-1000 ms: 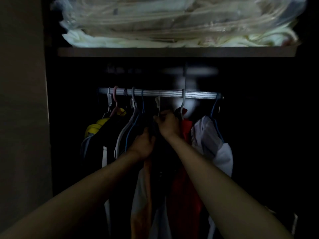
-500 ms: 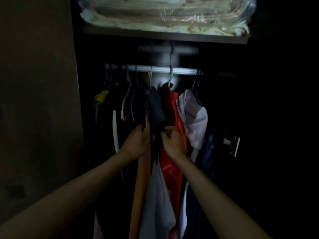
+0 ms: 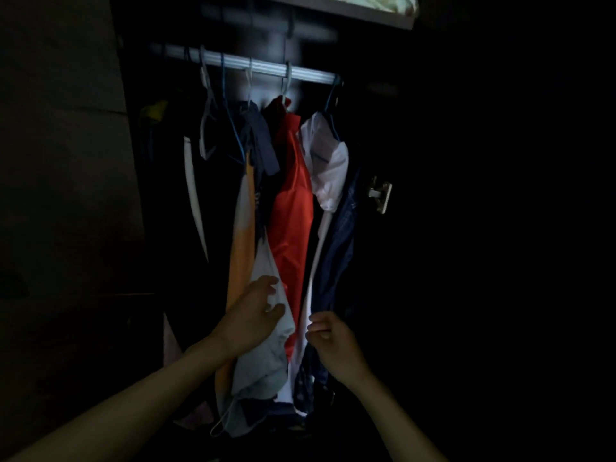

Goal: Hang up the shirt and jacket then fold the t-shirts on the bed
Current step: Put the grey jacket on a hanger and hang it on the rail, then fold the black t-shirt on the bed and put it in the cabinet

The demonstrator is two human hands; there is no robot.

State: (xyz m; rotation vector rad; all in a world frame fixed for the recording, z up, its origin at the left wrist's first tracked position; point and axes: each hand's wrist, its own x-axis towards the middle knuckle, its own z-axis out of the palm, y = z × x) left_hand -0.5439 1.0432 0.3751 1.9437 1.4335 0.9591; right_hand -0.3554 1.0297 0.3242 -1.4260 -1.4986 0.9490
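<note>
In a dim wardrobe, clothes hang from a silver rail (image 3: 266, 66). A dark garment with an orange panel (image 3: 241, 235) and a pale grey lower part (image 3: 263, 368) hangs in the middle. To its right hang a red garment (image 3: 291, 211) and then a white shirt (image 3: 328, 161). My left hand (image 3: 253, 315) lies against the grey part low down, fingers spread. My right hand (image 3: 333, 345) hovers with fingers half curled beside the white hem, and I see nothing in it. The t-shirts and the bed are out of view.
A white hanger (image 3: 208, 128) and a blue hanger (image 3: 233, 128) hang bare at the left of the rail. A dark blue garment (image 3: 336, 255) hangs at the far right, near a metal hinge (image 3: 380, 193). A shelf (image 3: 366, 15) runs above. The wardrobe's side panel (image 3: 66, 195) stands at the left.
Both hands have slid down from the hanger at the rail to the lower part of the hanging clothes, and have moved apart. The view has dropped with them.
</note>
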